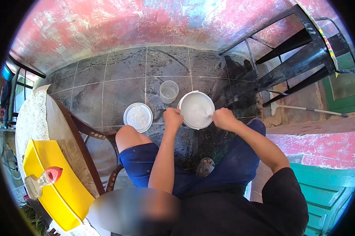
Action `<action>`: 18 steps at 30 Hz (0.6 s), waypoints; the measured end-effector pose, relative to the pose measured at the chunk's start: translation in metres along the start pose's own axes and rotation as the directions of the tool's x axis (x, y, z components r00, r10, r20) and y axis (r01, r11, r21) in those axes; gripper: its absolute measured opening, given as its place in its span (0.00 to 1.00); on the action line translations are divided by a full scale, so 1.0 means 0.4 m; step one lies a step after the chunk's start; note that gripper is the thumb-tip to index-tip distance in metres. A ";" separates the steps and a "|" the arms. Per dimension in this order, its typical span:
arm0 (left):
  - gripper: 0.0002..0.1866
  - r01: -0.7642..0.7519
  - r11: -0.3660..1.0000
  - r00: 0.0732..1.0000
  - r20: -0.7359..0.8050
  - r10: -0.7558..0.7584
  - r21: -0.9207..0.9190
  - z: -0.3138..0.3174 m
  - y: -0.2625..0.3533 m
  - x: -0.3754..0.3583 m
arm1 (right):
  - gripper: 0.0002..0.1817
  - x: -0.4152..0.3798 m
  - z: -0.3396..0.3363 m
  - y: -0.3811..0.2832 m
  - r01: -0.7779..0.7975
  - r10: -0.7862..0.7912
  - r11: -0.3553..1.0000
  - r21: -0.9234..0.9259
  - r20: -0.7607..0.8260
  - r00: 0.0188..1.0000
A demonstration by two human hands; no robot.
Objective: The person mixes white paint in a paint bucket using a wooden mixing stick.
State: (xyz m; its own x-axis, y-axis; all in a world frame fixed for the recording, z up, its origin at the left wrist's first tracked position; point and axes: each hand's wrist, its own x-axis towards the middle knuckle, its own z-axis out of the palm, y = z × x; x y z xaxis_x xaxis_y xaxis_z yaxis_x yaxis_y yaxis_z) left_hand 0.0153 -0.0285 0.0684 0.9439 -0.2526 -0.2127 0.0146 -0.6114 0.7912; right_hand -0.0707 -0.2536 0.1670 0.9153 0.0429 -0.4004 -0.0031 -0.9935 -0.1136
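The bucket (196, 110) stands on the floor (118, 74), with the left hand (172, 118) on its left rim and the right hand (223, 118) on its right. The lid (137, 117) lies left of the bucket, and the cup (169, 91) stands farther, between them. The tray (47, 181) lies on the table (32, 122) at near left.

A yellow tray (61, 188) lies on the wooden chair (81, 145) at the lower left, and a red-handled scraper (43, 180) rests across the tray. Behind the chair stands a surface covered with white lace cloth (30, 122). Well beyond the chair, on the dark tiled floor (118, 78), sit a round white lid (138, 117) and a clear plastic cup (169, 91). Far across from the chair a black metal frame (287, 59) leans, with what may be a broom (303, 109) beneath it.
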 end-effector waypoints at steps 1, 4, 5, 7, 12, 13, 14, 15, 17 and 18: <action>0.06 0.001 1.000 1.000 0.004 -0.001 -0.005 0.008 -0.002 0.001 | 0.15 -0.006 -0.008 -0.031 -0.016 0.016 1.000 0.006 0.061 0.998; 0.06 -0.003 1.000 0.999 -0.046 0.002 -0.025 0.024 -0.010 0.003 | 0.14 0.041 -0.042 -0.108 0.136 -0.137 0.989 0.055 0.015 0.991; 0.05 -0.018 1.000 0.999 -0.052 0.017 -0.015 0.022 -0.008 0.003 | 0.12 0.088 -0.039 -0.114 0.140 -0.139 0.990 0.024 -0.033 0.990; 0.05 -0.029 1.000 0.998 -0.063 0.029 -0.003 0.015 -0.007 0.000 | 0.11 0.154 -0.052 -0.096 0.149 -0.150 0.989 -0.009 -0.080 0.985; 0.06 -0.023 1.000 0.997 -0.074 0.023 -0.002 0.026 -0.018 0.001 | 0.06 0.137 -0.062 0.013 0.220 -0.240 0.951 -0.218 -0.073 0.968; 0.06 -0.019 1.000 0.997 -0.075 0.018 -0.006 0.026 -0.017 -0.003 | 0.06 0.112 -0.074 -0.001 0.223 -0.243 0.950 -0.221 -0.068 0.968; 0.06 -0.015 1.000 0.997 -0.075 0.015 -0.010 0.020 -0.011 -0.006 | 0.06 0.067 -0.102 -0.030 0.250 -0.248 0.936 -0.247 0.037 0.968; 0.06 -0.015 1.000 0.997 -0.075 0.014 -0.013 0.015 -0.006 -0.005 | 0.06 0.033 -0.123 -0.054 0.277 -0.247 0.922 -0.270 0.138 0.959; 0.06 -0.006 1.000 0.998 -0.056 0.004 -0.026 0.015 -0.013 -0.001 | 0.06 0.034 -0.117 -0.098 0.282 -0.257 0.936 -0.210 0.138 0.957; 0.06 0.003 0.999 0.999 -0.039 -0.005 -0.040 0.017 -0.012 0.005 | 0.06 0.054 -0.106 -0.116 0.327 -0.308 0.925 -0.196 0.121 0.944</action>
State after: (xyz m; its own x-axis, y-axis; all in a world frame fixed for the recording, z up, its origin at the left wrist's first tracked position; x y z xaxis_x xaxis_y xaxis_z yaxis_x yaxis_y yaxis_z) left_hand 0.0148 -0.0310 0.0602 0.9559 -0.2203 -0.1940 0.0309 -0.5819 0.8127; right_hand -0.0338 -0.2112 0.2021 0.8161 0.3591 -0.4529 0.3750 -0.9252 -0.0578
